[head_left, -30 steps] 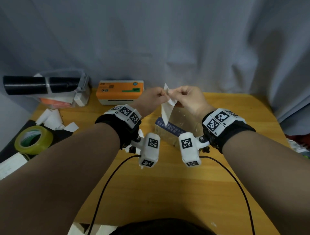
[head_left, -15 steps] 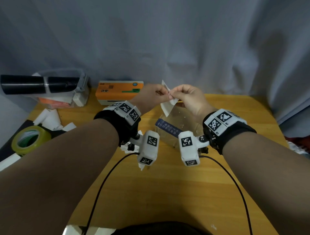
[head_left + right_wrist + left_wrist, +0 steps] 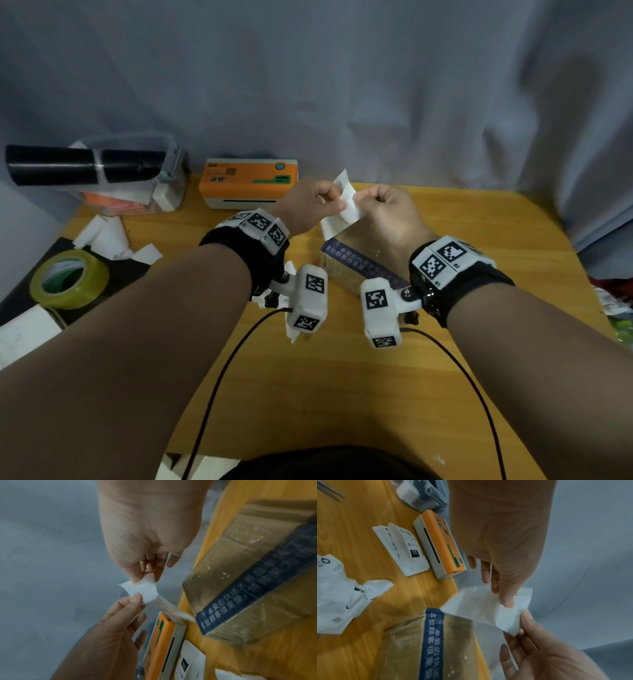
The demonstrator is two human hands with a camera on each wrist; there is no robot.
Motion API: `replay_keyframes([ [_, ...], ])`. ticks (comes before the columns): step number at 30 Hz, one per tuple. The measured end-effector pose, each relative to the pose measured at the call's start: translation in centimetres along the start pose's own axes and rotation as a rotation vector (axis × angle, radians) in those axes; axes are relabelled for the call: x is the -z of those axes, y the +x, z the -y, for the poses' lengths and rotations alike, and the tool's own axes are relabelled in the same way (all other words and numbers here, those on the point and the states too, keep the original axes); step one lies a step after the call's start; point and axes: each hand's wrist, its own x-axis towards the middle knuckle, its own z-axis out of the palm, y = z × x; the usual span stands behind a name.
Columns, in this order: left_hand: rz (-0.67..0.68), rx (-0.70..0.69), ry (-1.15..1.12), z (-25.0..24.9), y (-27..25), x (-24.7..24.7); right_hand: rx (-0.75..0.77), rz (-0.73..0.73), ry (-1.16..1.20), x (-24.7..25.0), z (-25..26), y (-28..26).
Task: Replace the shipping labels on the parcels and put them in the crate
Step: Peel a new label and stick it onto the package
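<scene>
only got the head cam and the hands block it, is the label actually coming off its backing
observer: Yes. In the right wrist view the right hand and left hand each pinch a curled white label, and a translucent sheet trails from it.
operator: any more printed ones ready
observer: A stack of printed labels lies beside the orange printer; the top one reads 122.
operator: is the old one fully off
observer: The parcel shows only small white flecks beside its blue tape, no label on the visible faces.
</scene>
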Motion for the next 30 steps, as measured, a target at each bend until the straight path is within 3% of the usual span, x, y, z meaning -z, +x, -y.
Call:
replay_keyframes([
  [7, 0.018, 0.039, -0.018, 0.4, -0.1, -0.7, 0.118, 0.022, -0.074, 0.6, -0.4, -0.3],
  [14, -0.143, 0.029, -0.098, -1.0, 0.6, -1.0, 0.162, 0.011, -0.1, 0.5, 0.0, -0.4],
  [30, -0.099, -0.038, -0.026, -1.2, -0.1, -1.0, 0.049, 0.022, 0.069, 0.8, -0.1, -0.4],
])
